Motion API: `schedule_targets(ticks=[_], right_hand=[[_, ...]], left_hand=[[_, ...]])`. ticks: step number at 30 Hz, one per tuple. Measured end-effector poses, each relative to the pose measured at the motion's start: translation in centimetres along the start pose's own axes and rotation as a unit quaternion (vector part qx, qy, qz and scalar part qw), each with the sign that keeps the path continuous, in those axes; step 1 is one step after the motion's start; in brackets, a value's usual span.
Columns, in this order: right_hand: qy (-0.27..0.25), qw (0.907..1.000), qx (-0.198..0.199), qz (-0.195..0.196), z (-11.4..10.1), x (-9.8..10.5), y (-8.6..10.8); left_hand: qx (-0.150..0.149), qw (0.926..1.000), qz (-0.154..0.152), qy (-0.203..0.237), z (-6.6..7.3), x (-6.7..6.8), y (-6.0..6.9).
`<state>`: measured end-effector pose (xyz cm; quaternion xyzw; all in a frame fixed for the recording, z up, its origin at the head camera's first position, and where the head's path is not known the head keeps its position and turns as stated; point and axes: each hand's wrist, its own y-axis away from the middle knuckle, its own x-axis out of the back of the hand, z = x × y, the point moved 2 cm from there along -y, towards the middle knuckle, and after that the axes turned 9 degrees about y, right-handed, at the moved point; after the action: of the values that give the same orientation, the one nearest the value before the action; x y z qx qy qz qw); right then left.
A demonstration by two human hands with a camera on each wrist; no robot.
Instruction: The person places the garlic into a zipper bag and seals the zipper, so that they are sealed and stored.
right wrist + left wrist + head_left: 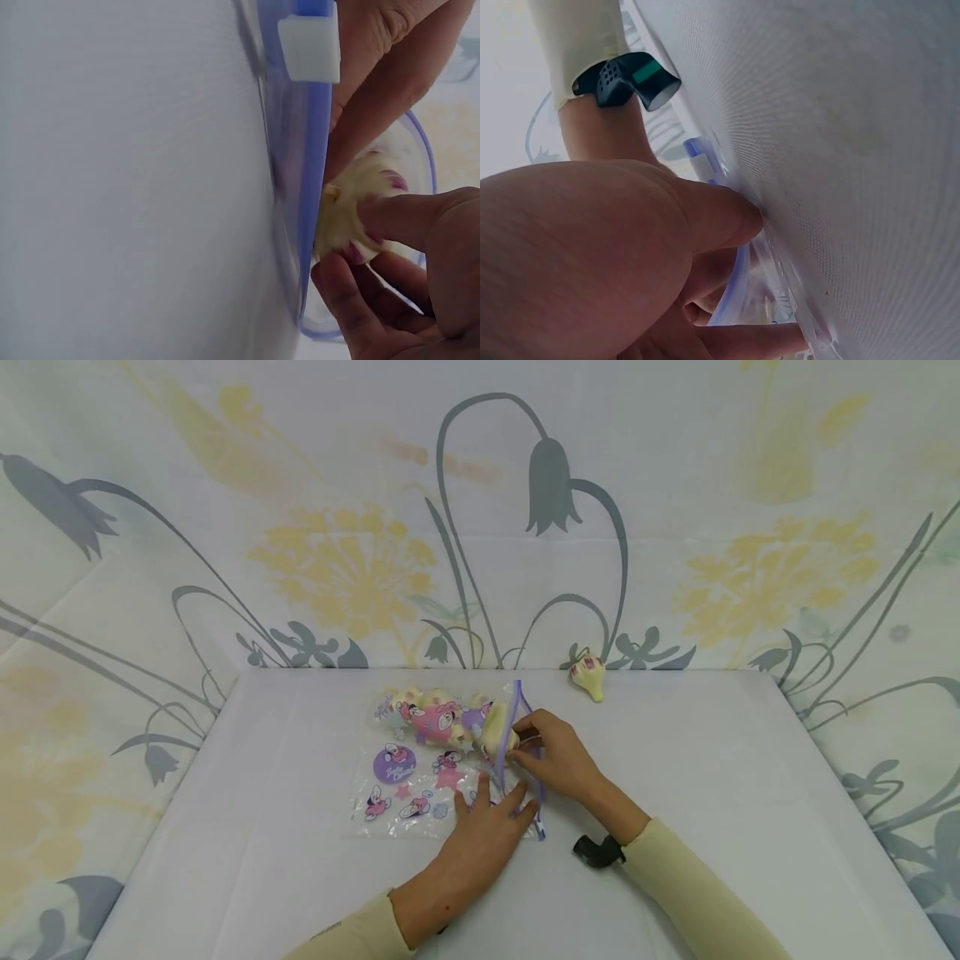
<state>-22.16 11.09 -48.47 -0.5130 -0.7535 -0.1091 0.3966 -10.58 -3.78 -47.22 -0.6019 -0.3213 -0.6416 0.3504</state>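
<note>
The left hand [487,831], fingers spread, presses the bag [393,810]. The right hand [558,756] pinches a blurred bulb [341,225], probably garlic, at its mouth [318,142]. Only the head view shows another bulb [588,678] beyond

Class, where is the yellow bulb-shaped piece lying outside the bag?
In the head view, the yellow piece lies right of centre at the back edge of the white table, beyond the right hand and right of the clear bag.

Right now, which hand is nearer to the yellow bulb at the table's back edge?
Right: the right hand is in front of the bulb, slightly left; the left hand is farther off, on the bag.
</note>
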Motion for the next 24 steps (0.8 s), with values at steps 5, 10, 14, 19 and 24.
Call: schedule_targets(ticks=[5, 10, 14, 19, 24], right_hand=[[-0.006, 1.0, 0.003, 0.006, -0.6, -0.5, -0.4], [-0.006, 0.9998, -0.016, 0.009, -0.7, -0.9, -0.8], [0.004, 0.9996, -0.027, 0.01, -0.5, -1.4, -1.2], [0.029, 0.9989, -0.037, 0.008, -0.4, -1.8, -1.9], [0.032, 0.9982, -0.05, -0.004, -0.5, -1.8, -2.1]], left_hand=[[-0.004, 1.0, 0.001, 0.002, 0.0, -0.1, 0.1], [-0.006, 0.9999, 0.011, -0.006, 0.0, -0.1, 0.1], [-0.006, 0.9997, 0.02, -0.015, -0.1, -0.2, 0.2], [-0.007, 0.9997, 0.019, -0.015, -0.1, -0.3, 0.2], [-0.007, 0.9997, 0.021, -0.008, -0.1, -0.3, 0.1]])
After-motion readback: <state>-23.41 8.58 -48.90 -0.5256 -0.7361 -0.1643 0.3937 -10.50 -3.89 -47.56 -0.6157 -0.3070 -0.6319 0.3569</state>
